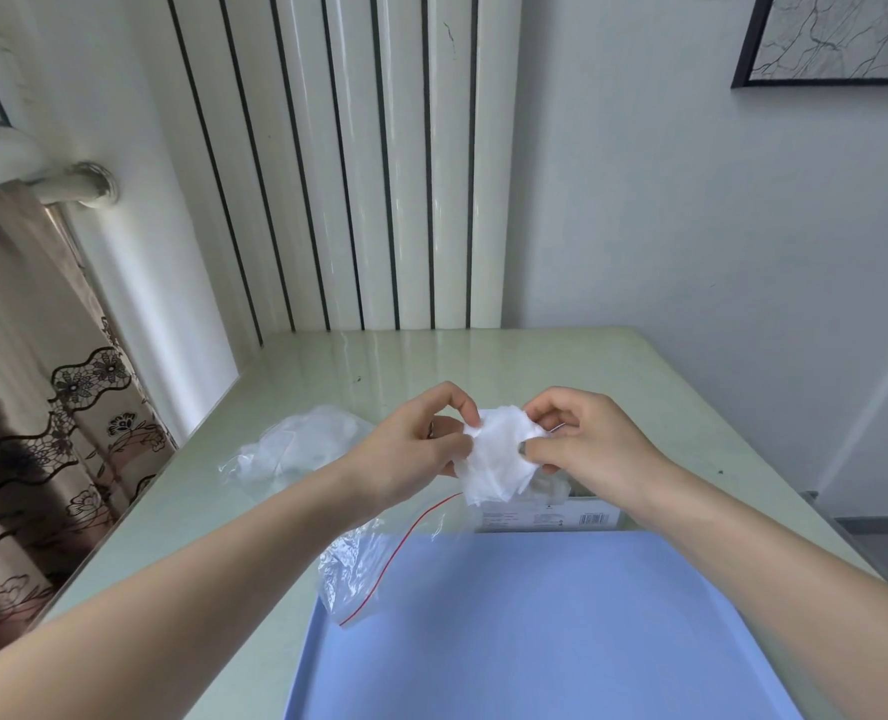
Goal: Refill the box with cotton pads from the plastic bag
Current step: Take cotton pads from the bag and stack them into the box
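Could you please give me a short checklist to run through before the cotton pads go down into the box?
1. Pads gripped: ok. The left hand and right hand both pinch the bunch of cotton pads.
2. Pads out of the bag: ok. The zip bag with the red strip lies slack on the edge of the blue tray.
3. Box in place: ok. The box sits right under the pads, behind the tray.
4. Box opening free: cannot tell, hands and pads hide it.
5. Pads stacked neatly: not ok, the bunch looks crumpled and fanned.
6. Spare supply: cannot tell what the second bag holds.
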A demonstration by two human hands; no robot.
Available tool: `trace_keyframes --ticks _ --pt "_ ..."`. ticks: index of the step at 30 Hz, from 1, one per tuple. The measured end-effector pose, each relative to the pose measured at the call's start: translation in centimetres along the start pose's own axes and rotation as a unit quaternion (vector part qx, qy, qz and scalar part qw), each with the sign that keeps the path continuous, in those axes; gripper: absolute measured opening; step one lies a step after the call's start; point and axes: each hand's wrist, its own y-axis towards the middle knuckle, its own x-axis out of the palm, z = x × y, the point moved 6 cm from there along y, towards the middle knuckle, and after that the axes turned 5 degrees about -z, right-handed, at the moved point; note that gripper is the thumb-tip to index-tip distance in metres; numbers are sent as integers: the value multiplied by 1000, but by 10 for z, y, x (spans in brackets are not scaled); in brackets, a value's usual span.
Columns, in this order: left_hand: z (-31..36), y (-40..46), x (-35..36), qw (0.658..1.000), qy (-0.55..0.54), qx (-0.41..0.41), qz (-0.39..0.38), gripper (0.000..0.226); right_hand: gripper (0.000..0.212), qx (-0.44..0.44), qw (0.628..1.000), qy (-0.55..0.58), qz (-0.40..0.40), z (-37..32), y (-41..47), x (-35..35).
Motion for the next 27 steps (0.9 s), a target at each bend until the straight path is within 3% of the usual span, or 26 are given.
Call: trace_keyframes --ticks 7,11,19,23,27 --pt "-4 0 4 987 -151 -46 -18 28 7 38 989 145 -4 10 -3 -1" --pt "-4 0 0 998 -49 -29 -6 53 9 83 973 216 5 20 -6 1" --pt "-1 4 -6 1000 12 8 18 24 8 99 963 250 31 25 -2 0" --pt "-4 6 -6 999 -45 0 28 12 8 82 962 258 31 26 1 0" --pt "-7 8 -9 997 -53 -7 52 12 23 73 961 267 -9 24 1 5"
